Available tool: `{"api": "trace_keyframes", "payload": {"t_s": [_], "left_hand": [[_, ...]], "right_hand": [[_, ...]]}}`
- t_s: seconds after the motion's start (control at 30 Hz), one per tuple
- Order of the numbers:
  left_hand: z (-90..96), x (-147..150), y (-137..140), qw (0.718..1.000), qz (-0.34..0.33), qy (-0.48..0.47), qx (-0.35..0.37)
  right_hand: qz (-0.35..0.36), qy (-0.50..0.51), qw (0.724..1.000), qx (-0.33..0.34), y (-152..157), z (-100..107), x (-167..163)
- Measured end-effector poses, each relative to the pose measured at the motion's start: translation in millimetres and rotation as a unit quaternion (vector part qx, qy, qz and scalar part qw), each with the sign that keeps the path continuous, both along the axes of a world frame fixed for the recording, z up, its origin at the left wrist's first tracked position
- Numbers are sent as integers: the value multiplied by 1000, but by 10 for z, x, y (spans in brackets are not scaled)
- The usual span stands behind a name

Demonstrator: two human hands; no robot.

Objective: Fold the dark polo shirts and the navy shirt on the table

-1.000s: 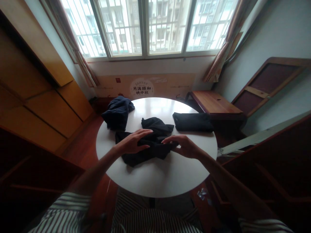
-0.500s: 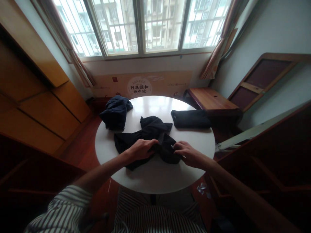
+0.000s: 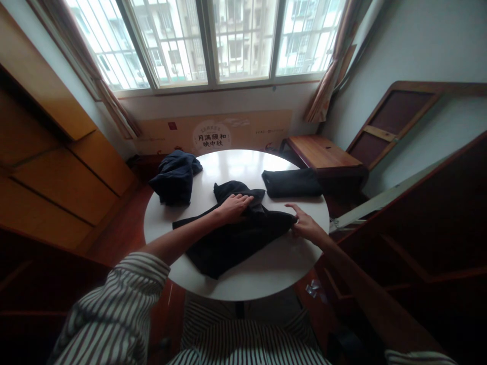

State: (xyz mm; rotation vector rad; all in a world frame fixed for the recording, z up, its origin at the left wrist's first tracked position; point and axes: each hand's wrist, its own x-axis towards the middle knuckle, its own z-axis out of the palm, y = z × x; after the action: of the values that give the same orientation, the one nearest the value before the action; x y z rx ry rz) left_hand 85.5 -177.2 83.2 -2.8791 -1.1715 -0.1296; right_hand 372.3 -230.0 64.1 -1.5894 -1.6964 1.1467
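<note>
A black garment (image 3: 239, 238) lies spread in uneven folds over the middle of the white round table (image 3: 266, 284). Its exact kind cannot be made out. My left hand (image 3: 236, 207) rests on its upper part, fingers stretched out flat on the cloth. At the right end of the garment, my right hand (image 3: 304, 225) holds the pulled-out corner with its lower fingers, while the index finger points away to the left. The hand itself partly hides that grip.
A crumpled dark navy garment (image 3: 175, 177) sits at the table's left edge. A flat folded black cloth (image 3: 292, 183) lies at the back right. Beyond the table are a wooden bench (image 3: 323, 152) and a window (image 3: 243, 40). Yellow-brown cabinets (image 3: 91, 172) stand at left.
My left hand has let go of the bunched cloth and now lies flat further up on it. My right hand has moved right, and the garment's right part is drawn out wider.
</note>
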Motion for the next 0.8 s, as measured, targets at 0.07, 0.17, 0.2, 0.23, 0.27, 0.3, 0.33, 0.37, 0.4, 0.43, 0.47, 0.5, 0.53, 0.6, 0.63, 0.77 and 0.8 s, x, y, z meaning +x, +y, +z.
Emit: {"api": "trace_keyframes", "payload": {"t_s": [0.07, 0.17, 0.2, 0.23, 0.27, 0.3, 0.33, 0.37, 0.4, 0.43, 0.47, 0.5, 0.53, 0.6, 0.63, 0.77, 0.8], "left_hand": [[1, 54, 78, 999, 1, 34, -1], [25, 63, 174, 999, -32, 25, -11], [43, 42, 200, 999, -37, -3, -14], [70, 12, 222, 998, -31, -44, -15], [106, -26, 239, 996, -16, -91, -12], [153, -66, 250, 990, 6, -139, -6], [212, -107, 254, 983, 32, -183, 2], [282, -142, 253, 974, 58, -219, 12], [362, -169, 247, 964, 84, -250, 26], [453, -185, 238, 953, 109, -278, 46], [553, -192, 228, 940, 132, -307, 70], [661, -190, 217, 924, 151, -336, 98], [775, -181, 208, 908, 165, -364, 128], [1018, -166, 200, 880, 167, -407, 181], [1142, -169, 203, 870, 160, -422, 200], [1615, -330, 258, 866, 107, -439, 214], [1714, -405, 276, 871, 95, -440, 197]], "right_hand": [[8, 15, 999, -51, -27, 24, 27], [57, 72, 991, -98, -39, 27, 68], [73, 104, 987, -100, -31, 22, 81], [83, 140, 982, -91, -16, 20, 94], [85, 177, 978, -74, 7, 27, 108], [79, 214, 972, -53, 37, 47, 120], [67, 250, 966, -30, 72, 86, 130], [54, 281, 958, -11, 111, 148, 136], [48, 306, 951, -3, 151, 234, 134], [53, 325, 944, -4, 192, 340, 121], [68, 335, 940, -8, 233, 460, 93], [91, 334, 938, -5, 273, 586, 48], [115, 324, 939, 8, 314, 711, -12], [137, 297, 941, 83, 404, 930, -170], [131, 288, 938, 139, 456, 1022, -255], [66, 297, 894, 329, 705, 1367, -475], [53, 306, 881, 357, 773, 1474, -482]]}}
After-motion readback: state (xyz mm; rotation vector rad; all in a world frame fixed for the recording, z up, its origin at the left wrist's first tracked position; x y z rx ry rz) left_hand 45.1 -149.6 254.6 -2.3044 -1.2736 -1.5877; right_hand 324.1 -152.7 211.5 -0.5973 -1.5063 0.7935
